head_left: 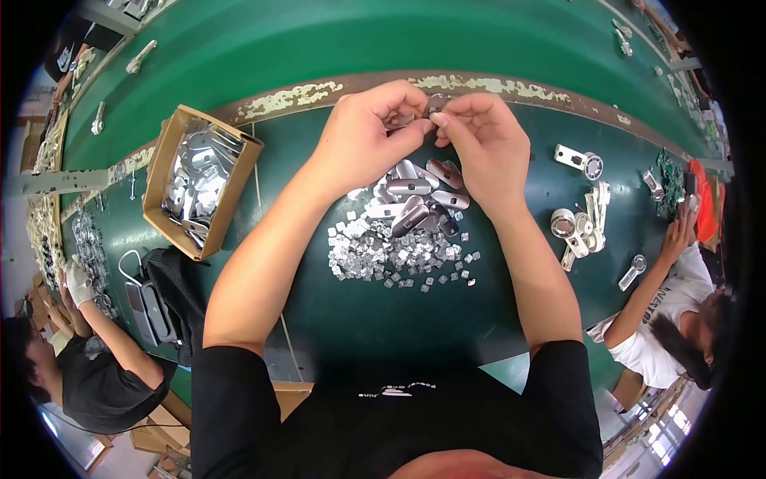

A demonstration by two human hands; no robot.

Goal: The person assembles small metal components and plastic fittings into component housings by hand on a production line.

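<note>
My left hand and my right hand meet above the far side of the work table, fingertips nearly touching. Between them they pinch a small silver-grey cover, mostly hidden by thumbs and fingers. Just below the hands lies a pile of elongated, rounded silver covers, several with a small dark square opening. Nearer to me spreads a heap of small, clear square pieces, some scattered loose to the right.
A cardboard box of silver parts stands left, beside a dark device and black fabric. White handheld fan parts lie right. Beyond the table's worn edge runs a green conveyor belt. People work on both sides.
</note>
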